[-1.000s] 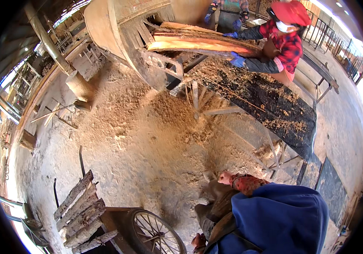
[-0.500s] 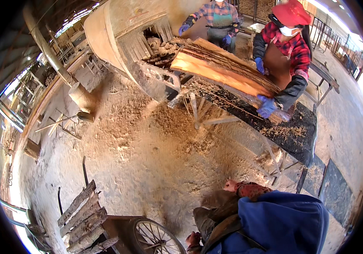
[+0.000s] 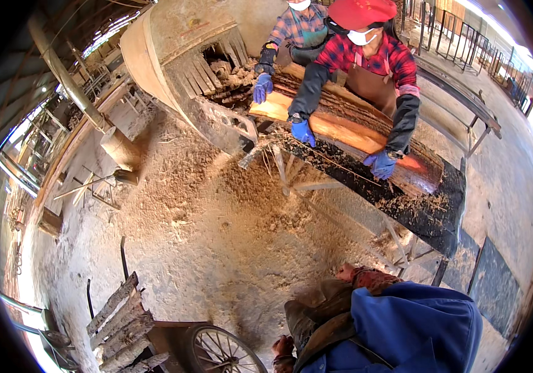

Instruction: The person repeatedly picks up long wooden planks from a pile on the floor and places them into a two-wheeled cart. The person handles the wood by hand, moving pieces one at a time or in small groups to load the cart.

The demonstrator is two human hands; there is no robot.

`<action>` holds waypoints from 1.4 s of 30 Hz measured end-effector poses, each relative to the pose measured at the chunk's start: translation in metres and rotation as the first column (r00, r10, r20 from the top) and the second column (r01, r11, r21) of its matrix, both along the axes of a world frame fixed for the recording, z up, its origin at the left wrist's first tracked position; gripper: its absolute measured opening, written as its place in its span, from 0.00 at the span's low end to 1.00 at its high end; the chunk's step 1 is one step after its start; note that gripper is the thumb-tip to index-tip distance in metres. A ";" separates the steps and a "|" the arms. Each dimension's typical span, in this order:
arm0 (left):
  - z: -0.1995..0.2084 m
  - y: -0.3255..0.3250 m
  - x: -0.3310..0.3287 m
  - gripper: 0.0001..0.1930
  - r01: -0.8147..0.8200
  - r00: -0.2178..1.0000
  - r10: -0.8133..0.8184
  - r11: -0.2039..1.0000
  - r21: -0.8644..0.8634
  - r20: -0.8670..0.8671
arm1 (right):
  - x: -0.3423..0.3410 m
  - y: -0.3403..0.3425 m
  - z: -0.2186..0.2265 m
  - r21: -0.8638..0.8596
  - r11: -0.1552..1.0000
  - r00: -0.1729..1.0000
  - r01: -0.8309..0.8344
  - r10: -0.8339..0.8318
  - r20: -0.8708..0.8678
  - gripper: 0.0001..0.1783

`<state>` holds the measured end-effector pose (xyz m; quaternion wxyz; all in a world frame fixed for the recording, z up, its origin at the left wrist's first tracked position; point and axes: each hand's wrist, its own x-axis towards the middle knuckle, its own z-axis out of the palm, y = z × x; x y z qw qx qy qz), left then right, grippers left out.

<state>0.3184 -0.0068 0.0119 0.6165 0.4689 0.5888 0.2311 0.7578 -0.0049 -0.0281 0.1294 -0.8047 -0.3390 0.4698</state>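
My left hand hangs low beside my dark trousers, near the spoked wheel of a cart. My right hand hangs over the dusty floor, below a patterned red sleeve. Both look small and loosely curled, and nothing shows in either. My blue jacket fills the lower right. Across from me, a co-worker in a red cap and checked shirt leans over a long bark-edged wood slab, with blue-gloved hands on its near edge. A second co-worker's blue-gloved hand is at its far-left end.
The slab lies on a dark-topped stand strewn with shavings. Behind its left end stands a big curved housing with a slatted opening. Rough bark boards rest on the cart. Sawdust heaps cover the floor. A post base stands left.
The co-worker in red has moved left and leaned over the slab, both hands now along its near edge. The second co-worker has reached toward its end. My hands have barely moved.
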 end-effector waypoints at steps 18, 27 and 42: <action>-0.013 -0.023 0.008 0.12 0.137 0.964 -0.139 0.990 -0.025 -0.226 | 0.013 0.010 0.003 0.076 0.997 0.995 -0.021 0.028 -0.093 0.16; -0.009 -0.022 0.004 0.12 -0.063 0.997 0.055 0.977 -0.203 -0.049 | 0.003 0.000 0.017 0.002 1.000 0.996 -0.010 0.010 -0.087 0.17; -0.055 -0.032 -0.019 0.11 -0.377 0.781 0.612 0.619 -0.689 0.121 | -0.011 -0.006 0.019 0.083 0.994 0.997 -0.071 0.071 0.002 0.13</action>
